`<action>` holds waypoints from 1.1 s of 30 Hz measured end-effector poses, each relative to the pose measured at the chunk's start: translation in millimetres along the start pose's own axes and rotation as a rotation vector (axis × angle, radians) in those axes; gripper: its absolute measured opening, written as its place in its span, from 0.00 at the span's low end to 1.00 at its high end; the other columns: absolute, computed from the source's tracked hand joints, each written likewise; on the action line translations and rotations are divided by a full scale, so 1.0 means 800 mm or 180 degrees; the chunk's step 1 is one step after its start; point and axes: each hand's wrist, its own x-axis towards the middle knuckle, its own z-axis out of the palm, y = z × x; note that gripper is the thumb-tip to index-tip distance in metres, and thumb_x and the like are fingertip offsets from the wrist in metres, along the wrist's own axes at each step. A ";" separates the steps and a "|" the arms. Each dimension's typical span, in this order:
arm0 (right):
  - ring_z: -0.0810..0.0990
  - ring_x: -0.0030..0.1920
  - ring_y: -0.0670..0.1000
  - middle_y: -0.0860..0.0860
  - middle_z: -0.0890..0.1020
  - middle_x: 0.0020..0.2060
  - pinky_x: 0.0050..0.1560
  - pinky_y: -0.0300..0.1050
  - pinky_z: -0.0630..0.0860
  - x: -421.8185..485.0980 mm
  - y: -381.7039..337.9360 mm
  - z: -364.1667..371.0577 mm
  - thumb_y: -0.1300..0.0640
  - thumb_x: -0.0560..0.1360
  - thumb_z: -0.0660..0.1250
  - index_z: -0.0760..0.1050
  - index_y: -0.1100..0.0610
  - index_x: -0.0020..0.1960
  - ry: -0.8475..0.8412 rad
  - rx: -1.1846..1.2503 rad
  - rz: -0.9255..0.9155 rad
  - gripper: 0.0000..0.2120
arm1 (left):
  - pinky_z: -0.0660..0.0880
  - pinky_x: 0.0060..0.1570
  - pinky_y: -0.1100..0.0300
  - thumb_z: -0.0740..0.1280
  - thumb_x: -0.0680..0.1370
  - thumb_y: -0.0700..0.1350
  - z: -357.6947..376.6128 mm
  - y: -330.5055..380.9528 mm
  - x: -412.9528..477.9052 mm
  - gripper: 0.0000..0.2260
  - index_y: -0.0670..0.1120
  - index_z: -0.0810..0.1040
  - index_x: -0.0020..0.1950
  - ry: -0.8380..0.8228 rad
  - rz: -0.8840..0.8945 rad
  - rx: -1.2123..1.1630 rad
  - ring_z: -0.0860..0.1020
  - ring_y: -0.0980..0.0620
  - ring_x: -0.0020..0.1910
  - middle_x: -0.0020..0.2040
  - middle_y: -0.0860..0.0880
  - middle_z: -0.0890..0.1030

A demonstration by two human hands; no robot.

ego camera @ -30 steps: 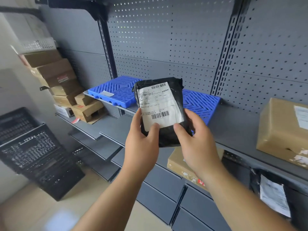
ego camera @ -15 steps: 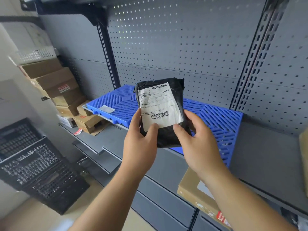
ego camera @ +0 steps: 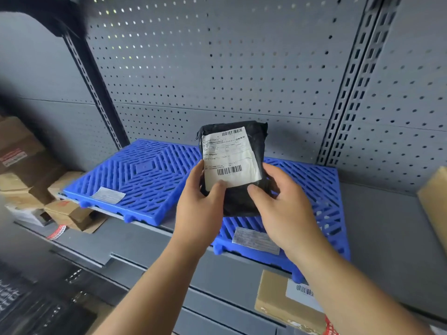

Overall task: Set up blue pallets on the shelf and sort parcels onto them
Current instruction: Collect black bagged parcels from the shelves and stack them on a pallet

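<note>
A black parcel point(ego camera: 242, 204) stands upright in the air, gripped by both hands. The left hand point(ego camera: 200, 211) grasps its 7 o'clock corner, fingers curled behind and thumb pressed on the white label point(ego camera: 227, 153). The right hand point(ego camera: 285, 211) grasps the 5 o'clock corner, thumb on the black wrap. The parcel is in front of two blue pallets lying on the grey shelf point(ego camera: 382, 226): the left pallet point(ego camera: 145, 177) at 9 o'clock and the right pallet point(ego camera: 321, 197) at 4 o'clock. Cardboard boxes point(ego camera: 21, 170) are stacked far out at 9 o'clock.
</note>
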 end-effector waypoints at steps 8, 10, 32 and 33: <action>0.81 0.58 0.40 0.38 0.83 0.58 0.61 0.45 0.78 0.009 0.008 0.028 0.52 0.76 0.69 0.72 0.45 0.72 0.0401 -0.0386 0.0446 0.24 | 0.76 0.44 0.71 0.65 0.79 0.46 -0.013 -0.022 0.057 0.15 0.65 0.77 0.61 -0.0922 0.0244 0.0357 0.81 0.68 0.50 0.51 0.69 0.83; 0.81 0.57 0.42 0.38 0.83 0.57 0.59 0.45 0.78 0.007 0.010 0.036 0.52 0.76 0.69 0.73 0.45 0.71 0.0515 -0.0510 0.0521 0.23 | 0.78 0.48 0.63 0.65 0.79 0.47 -0.016 -0.030 0.064 0.16 0.63 0.77 0.64 -0.1085 0.0261 0.0424 0.82 0.66 0.49 0.52 0.67 0.84; 0.71 0.71 0.45 0.42 0.70 0.74 0.69 0.48 0.70 -0.007 0.002 0.049 0.43 0.78 0.66 0.62 0.45 0.78 0.0857 -0.1166 0.0598 0.30 | 0.75 0.63 0.49 0.65 0.80 0.53 -0.036 -0.031 0.085 0.20 0.56 0.69 0.72 -0.1487 0.0749 0.1117 0.77 0.50 0.64 0.60 0.60 0.78; 0.72 0.69 0.44 0.42 0.71 0.72 0.67 0.47 0.70 -0.011 0.002 0.048 0.42 0.78 0.65 0.64 0.44 0.77 0.0918 -0.1179 0.0535 0.29 | 0.74 0.66 0.45 0.65 0.80 0.54 -0.037 -0.029 0.083 0.23 0.56 0.68 0.75 -0.1408 0.0881 0.1193 0.74 0.49 0.67 0.66 0.56 0.76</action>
